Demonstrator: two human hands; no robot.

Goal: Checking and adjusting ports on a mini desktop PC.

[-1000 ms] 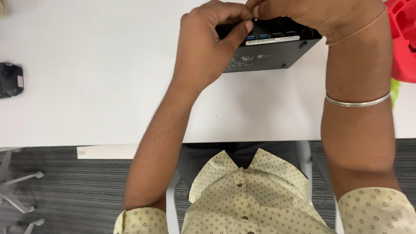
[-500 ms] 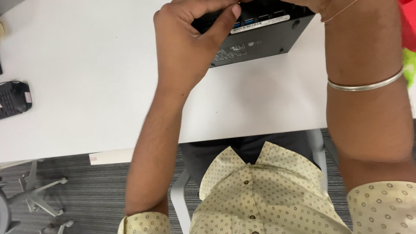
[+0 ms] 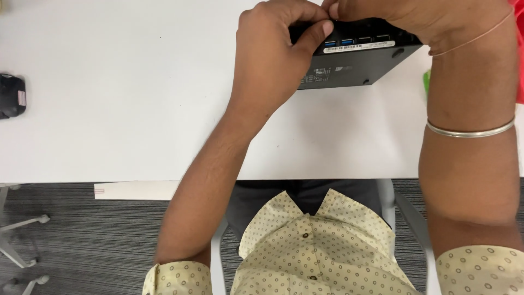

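Two hands: left hand [image 3: 273,49], right hand [image 3: 415,16] | both pinching one black box [image 3: 360,65] | one white table [image 3: 109,109]

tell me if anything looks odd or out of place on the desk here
Nothing stands out. The black box sits tilted on the white table with both the left hand and right hand on its upper edge.
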